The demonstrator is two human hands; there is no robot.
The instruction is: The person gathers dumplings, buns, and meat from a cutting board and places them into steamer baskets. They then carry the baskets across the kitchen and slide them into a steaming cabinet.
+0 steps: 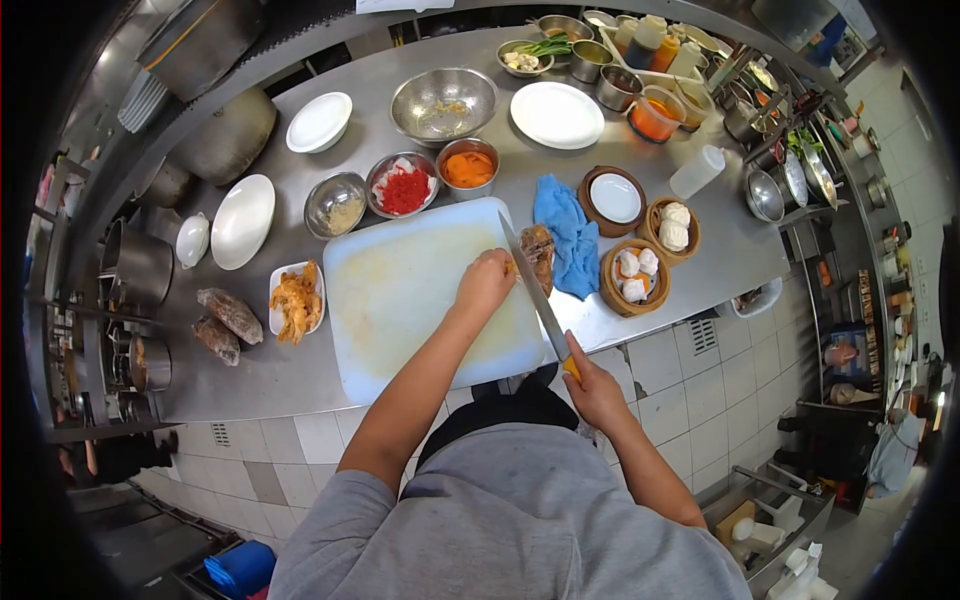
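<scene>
One grey cloth shirt [510, 510] fills the foreground. The right hand [597, 391] clamps one long, yellow-handled knife [543, 308]; the left hand [486, 281], hold unclear, curls over one rectangular board [400, 290].

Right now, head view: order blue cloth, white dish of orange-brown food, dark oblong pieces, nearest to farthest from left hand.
From left hand:
1. Blue cloth, right of the cutting board
2. White dish, left of the board
3. Dark oblong pieces, farther left than the dish
</scene>
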